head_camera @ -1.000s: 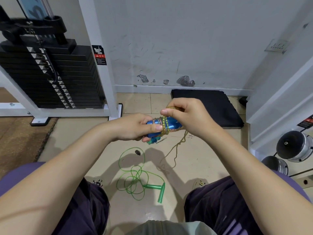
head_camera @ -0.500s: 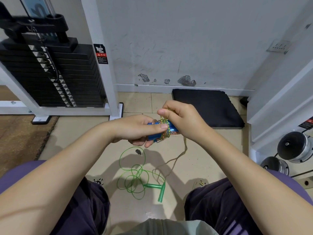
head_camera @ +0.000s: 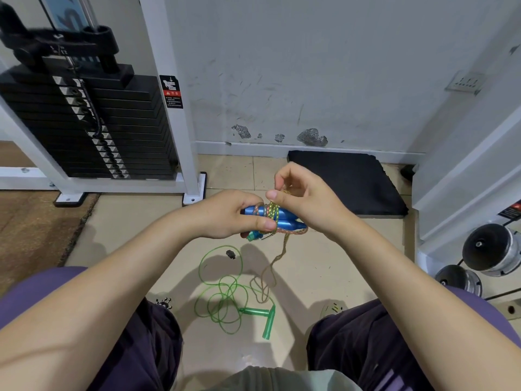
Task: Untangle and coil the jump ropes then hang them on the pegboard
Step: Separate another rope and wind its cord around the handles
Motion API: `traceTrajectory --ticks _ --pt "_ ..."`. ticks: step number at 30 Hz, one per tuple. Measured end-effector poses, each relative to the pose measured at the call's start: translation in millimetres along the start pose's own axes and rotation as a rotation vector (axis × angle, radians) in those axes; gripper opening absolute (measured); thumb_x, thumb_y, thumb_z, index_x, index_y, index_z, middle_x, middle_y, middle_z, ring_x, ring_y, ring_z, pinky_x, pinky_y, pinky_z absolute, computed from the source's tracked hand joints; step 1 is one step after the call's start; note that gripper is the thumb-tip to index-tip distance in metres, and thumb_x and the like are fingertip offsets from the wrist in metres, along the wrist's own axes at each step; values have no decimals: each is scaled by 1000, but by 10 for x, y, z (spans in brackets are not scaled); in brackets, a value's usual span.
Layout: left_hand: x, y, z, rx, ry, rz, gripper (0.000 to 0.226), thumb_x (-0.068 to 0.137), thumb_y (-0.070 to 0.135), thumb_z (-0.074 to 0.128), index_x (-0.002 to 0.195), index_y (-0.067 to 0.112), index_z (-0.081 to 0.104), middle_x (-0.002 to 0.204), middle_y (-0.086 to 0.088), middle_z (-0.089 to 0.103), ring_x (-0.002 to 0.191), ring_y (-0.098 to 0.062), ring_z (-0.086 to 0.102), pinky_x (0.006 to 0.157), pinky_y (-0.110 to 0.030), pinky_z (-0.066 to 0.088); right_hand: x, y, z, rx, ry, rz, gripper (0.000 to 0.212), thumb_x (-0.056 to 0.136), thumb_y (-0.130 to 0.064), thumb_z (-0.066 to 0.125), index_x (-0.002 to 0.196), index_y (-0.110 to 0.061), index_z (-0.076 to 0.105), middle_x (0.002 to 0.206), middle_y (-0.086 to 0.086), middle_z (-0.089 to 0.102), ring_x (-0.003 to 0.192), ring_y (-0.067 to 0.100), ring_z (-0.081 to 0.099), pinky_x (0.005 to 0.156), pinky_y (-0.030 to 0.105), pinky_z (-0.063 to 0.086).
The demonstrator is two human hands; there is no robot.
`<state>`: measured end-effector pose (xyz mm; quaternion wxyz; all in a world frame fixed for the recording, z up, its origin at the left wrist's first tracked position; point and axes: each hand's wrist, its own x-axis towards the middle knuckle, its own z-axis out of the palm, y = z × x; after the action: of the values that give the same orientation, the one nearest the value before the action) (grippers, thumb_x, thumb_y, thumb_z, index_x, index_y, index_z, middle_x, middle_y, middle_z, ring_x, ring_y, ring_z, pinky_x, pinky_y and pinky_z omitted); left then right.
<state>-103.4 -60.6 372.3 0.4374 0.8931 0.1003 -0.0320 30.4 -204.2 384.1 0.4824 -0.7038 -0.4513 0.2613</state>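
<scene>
we counted two jump ropes (head_camera: 225, 294) | two blue handles (head_camera: 284, 217) | two green handles (head_camera: 255, 311) | two dumbbells (head_camera: 490, 249)

Bare beige tiled floor (head_camera: 324, 266) open between knees, tangled green plastic jump rope (head_camera: 225, 294) on it, black weight stack (head_camera: 93, 122) left, chrome dumbbells (head_camera: 490, 249) right

Glossy blue handles (head_camera: 270, 217) w/ braided cord (head_camera: 272, 213)
</scene>
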Motion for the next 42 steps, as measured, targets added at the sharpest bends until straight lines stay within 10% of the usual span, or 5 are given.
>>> traceTrajectory --ticks 13,18,32,38,42 --pt "29 50 -58 -523 197 30 30 86 50 55 81 20 56 63 -3 60 42 -12 39 43 -19 31 3 -21 -66 605 -187 199 29 94 -42 56 114 -22 62 81 5 59 57 16 46 57 28 39" --pt "61 -11 -159 -647 428 -48 48 85 63 54 87 16 55 62 1 60 39 -9 39 40 -17 28 -20 -18 23 306 -126 213 16 99 -13 57 114 -17 55 53 -7 31 45 9 24 43 21 20" --pt "97 -159 -122 -216 635 -286 49 89 60 60 74 13 64 53 4 59 52 -13 49 54 -26 38 -37 -107 1 -410 61 -26 18 92 -28 67 76 -22 65 57 -8 47 55 2 43 51 16 30" --pt "4 -5 -121 -231 -73 -229 50 77 71 65 74 21 62 53 3 51 43 -10 36 42 -20 27 -37 -121 -62 -334 126 -202 15 93 -16 64 82 -7 66 79 5 58 73 15 53 68 28 41" --pt "1 74 -77 -237 -146 -104 48 74 64 64 77 17 56 58 1 53 46 -9 38 45 -20 29 -36 -70 -26 -257 57 -122 17 97 -17 59 81 -15 61 74 -3 55 68 9 47 66 24 39"
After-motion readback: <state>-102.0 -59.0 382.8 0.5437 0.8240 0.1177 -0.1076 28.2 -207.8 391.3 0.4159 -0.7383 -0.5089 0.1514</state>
